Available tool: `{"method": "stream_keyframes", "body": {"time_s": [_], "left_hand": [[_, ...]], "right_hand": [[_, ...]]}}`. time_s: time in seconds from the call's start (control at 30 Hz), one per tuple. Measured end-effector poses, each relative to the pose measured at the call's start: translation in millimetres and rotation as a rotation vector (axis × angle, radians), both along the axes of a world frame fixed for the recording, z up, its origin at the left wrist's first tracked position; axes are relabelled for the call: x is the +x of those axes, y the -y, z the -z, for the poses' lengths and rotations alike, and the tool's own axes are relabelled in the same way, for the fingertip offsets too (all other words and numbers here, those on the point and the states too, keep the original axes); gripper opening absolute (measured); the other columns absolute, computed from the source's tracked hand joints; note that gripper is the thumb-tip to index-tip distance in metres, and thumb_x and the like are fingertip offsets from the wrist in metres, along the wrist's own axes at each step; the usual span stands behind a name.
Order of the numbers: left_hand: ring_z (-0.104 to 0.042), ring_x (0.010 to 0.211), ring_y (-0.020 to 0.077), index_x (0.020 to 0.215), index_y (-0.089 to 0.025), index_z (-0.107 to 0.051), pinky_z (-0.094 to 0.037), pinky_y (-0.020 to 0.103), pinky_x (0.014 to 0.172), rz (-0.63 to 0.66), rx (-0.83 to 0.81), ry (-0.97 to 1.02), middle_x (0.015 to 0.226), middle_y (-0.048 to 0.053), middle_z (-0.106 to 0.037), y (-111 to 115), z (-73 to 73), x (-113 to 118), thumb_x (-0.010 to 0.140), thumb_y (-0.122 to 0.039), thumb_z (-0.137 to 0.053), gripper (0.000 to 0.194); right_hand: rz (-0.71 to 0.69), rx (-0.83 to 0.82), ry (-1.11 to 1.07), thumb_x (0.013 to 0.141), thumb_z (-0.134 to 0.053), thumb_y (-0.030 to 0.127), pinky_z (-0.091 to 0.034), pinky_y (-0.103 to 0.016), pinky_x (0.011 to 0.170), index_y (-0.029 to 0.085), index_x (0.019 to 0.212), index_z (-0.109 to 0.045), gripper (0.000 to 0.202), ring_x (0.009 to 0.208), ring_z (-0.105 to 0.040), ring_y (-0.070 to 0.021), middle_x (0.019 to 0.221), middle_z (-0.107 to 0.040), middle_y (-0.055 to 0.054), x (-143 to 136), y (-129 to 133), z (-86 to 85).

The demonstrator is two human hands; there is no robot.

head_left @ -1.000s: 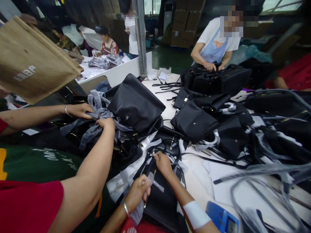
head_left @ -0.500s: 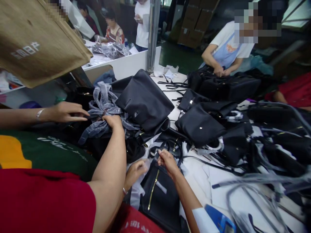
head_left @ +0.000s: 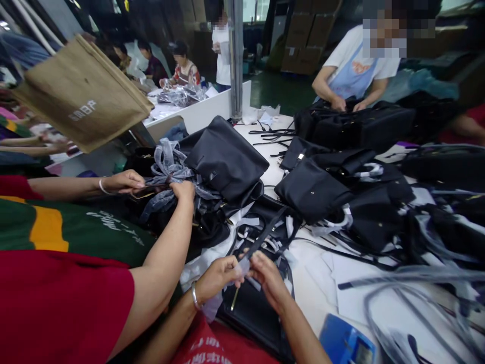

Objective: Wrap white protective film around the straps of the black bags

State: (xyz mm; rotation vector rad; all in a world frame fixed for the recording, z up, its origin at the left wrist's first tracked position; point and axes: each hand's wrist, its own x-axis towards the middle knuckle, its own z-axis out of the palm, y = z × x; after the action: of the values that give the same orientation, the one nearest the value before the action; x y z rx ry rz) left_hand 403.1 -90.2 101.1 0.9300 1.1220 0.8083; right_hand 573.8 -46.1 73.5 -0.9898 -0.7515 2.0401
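My left hand [head_left: 220,277], with a bracelet on its wrist, is closed on a thin clear plastic film [head_left: 243,267]. Against it my right hand [head_left: 267,279] pinches a black strap [head_left: 264,235] that runs up and away to the right. The film lies around the strap's near end, between my fingers. Beneath both hands a black bag [head_left: 250,316] rests on the table, and part of its gold zipper [head_left: 235,298] shows. White padding covers parts of the bag's hardware behind my hands.
A co-worker's arm [head_left: 162,253] reaches in close on my left, hands at film-wrapped straps [head_left: 166,159]. Black bags [head_left: 231,156] crowd the white table [head_left: 318,283]. A blue device [head_left: 346,338] sits at front right. Another person [head_left: 352,71] handles bags across the table.
My hands have come together at the strap, the left moving right with the film. The strap now stretches away from my fingers. The view has shifted slightly.
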Motion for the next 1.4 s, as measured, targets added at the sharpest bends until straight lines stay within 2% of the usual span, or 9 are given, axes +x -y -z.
{"method": "stream_keyframes", "body": {"time_s": [0.07, 0.3, 0.53, 0.67, 0.73, 0.87, 1.07, 1.23, 1.4], "left_hand": [[-0.06, 0.067, 0.0129, 0.079, -0.014, -0.06, -0.045, 0.025, 0.066, -0.005, 0.014, 0.029, 0.079, 0.004, -0.066, -0.9, -6.4, 6.9, 0.08, -0.04, -0.062, 0.027], [-0.063, 0.071, 0.0154, 0.082, -0.015, -0.06, -0.043, 0.026, 0.069, 0.037, 0.027, -0.058, 0.082, 0.006, -0.069, 11.4, -6.3, 23.6, 0.083, -0.041, -0.058, 0.026], [-0.062, 0.071, 0.0158, 0.081, -0.015, -0.059, -0.043, 0.026, 0.069, -0.001, 0.076, -0.047, 0.08, 0.005, -0.068, 15.6, -0.2, 19.0, 0.084, -0.039, -0.057, 0.024], [-0.064, 0.078, 0.0178, 0.086, -0.015, -0.06, -0.043, 0.028, 0.074, -0.041, 0.076, -0.034, 0.087, 0.007, -0.07, 21.7, -2.2, 7.6, 0.085, -0.039, -0.055, 0.024], [-0.064, 0.077, 0.0169, 0.087, -0.015, -0.06, -0.044, 0.027, 0.074, -0.041, 0.082, -0.025, 0.09, 0.008, -0.07, 24.0, -4.1, 2.1, 0.086, -0.038, -0.054, 0.024], [-0.064, 0.076, 0.0164, 0.087, -0.015, -0.059, -0.044, 0.027, 0.074, -0.016, 0.111, -0.042, 0.089, 0.007, -0.07, 25.8, -6.7, -2.8, 0.087, -0.04, -0.052, 0.026], [-0.064, 0.075, 0.0165, 0.087, -0.016, -0.059, -0.043, 0.026, 0.073, 0.028, 0.137, -0.08, 0.085, 0.006, -0.07, 26.2, -7.3, 3.0, 0.087, -0.04, -0.052, 0.025], [-0.06, 0.067, 0.0134, 0.087, -0.016, -0.059, -0.041, 0.025, 0.069, -0.017, 0.174, -0.124, 0.08, 0.004, -0.068, 30.5, -10.2, 15.9, 0.088, -0.039, -0.05, 0.024], [-0.056, 0.059, 0.0111, 0.094, -0.015, -0.058, -0.038, 0.023, 0.057, -0.066, 0.067, -0.052, 0.081, 0.006, -0.068, 41.8, -10.5, 33.9, 0.088, -0.046, -0.047, 0.034]], "right_hand": [[-0.061, 0.057, 0.002, 0.078, -0.067, 0.043, -0.047, -0.025, 0.062, 0.019, 0.099, -0.065, 0.032, 0.069, -0.059, -0.0138, 0.09, -0.067, -0.004, -1.1, 14.0, -5.9], [0.243, 0.081, 0.094, 0.082, -0.062, 0.044, -0.044, -0.021, 0.057, 0.02, 0.102, -0.063, 0.031, 0.072, -0.054, -0.0127, 0.097, -0.066, -0.006, 37.1, 5.0, -14.3], [0.063, 0.192, 0.283, 0.076, -0.068, 0.043, -0.044, -0.023, 0.054, 0.017, 0.094, -0.065, 0.032, 0.064, -0.055, -0.014, 0.07, -0.063, -0.002, 23.3, 33.3, -12.9], [0.353, 0.162, 0.346, 0.079, -0.066, 0.043, -0.047, -0.024, 0.059, 0.018, 0.103, -0.062, 0.034, 0.063, -0.058, -0.0133, 0.068, -0.064, -0.001, 34.2, 29.5, -29.0], [0.405, 0.173, 0.329, 0.08, -0.065, 0.043, -0.048, -0.024, 0.06, 0.019, 0.106, -0.061, 0.036, 0.064, -0.06, -0.0141, 0.07, -0.065, -0.001, 36.7, 27.1, -39.7], [0.356, 0.198, 0.33, 0.079, -0.066, 0.044, -0.05, -0.027, 0.062, 0.019, 0.104, -0.061, 0.036, 0.065, -0.062, -0.0162, 0.07, -0.066, -0.002, 22.7, 32.1, -50.6], [0.341, 0.213, 0.405, 0.076, -0.067, 0.046, -0.047, -0.027, 0.062, 0.02, 0.098, -0.066, 0.035, 0.065, -0.06, -0.0164, 0.068, -0.066, -0.002, 1.9, 43.9, -45.8], [0.285, 0.198, 0.359, 0.071, -0.071, 0.046, -0.048, -0.03, 0.07, 0.022, 0.092, -0.07, 0.032, 0.077, -0.061, -0.0195, 0.082, -0.068, -0.004, 6.4, 46.6, -43.1], [0.153, 0.197, 0.34, 0.071, -0.071, 0.045, -0.046, -0.031, 0.075, 0.02, 0.088, -0.071, 0.031, 0.085, -0.059, -0.0216, 0.087, -0.069, -0.005, 20.0, 44.7, -35.7]]}}
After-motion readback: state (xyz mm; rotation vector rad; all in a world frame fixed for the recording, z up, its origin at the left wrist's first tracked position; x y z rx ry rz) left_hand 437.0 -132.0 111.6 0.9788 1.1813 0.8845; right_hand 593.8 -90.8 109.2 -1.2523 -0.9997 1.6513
